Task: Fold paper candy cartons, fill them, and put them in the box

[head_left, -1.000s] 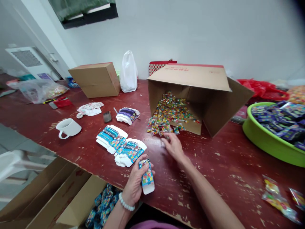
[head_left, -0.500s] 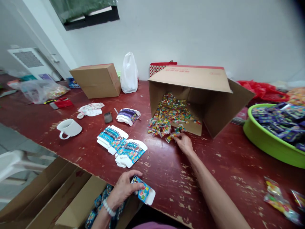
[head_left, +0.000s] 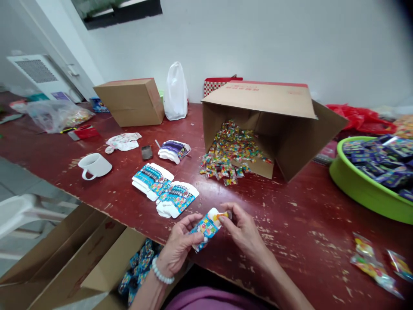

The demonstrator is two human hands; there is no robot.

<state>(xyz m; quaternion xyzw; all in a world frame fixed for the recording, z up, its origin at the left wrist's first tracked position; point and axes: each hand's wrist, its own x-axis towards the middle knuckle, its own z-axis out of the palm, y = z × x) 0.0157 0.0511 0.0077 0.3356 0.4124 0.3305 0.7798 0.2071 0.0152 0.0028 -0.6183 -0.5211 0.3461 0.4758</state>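
Note:
My left hand (head_left: 182, 237) is closed round a small blue printed candy box (head_left: 206, 229), its white end flap open and tilted up to the right. Between the thumb and fingers of my right hand (head_left: 240, 226) is a wrapped candy packet (head_left: 222, 215), yellow-orange, right at the box's open end. I cannot tell how deep it sits inside. Beyond my hands lie two fanned stacks of flat blue boxes (head_left: 179, 198). A heap of wrapped candies (head_left: 230, 150) spills from a cardboard carton (head_left: 258, 100) lying on its side.
On the red table (head_left: 290, 245) stand a white mug (head_left: 95, 166), a purple box stack (head_left: 174, 151) and a closed carton (head_left: 130, 103). A green tub (head_left: 351, 193) of purple packs is at right, near loose candy packets (head_left: 374, 267). Below left, an open carton (head_left: 106, 262) holds blue boxes.
My right hand has come back from the candy heap with a packet, bringing it to the box. My left hand has raised the box and turned its open end up and right.

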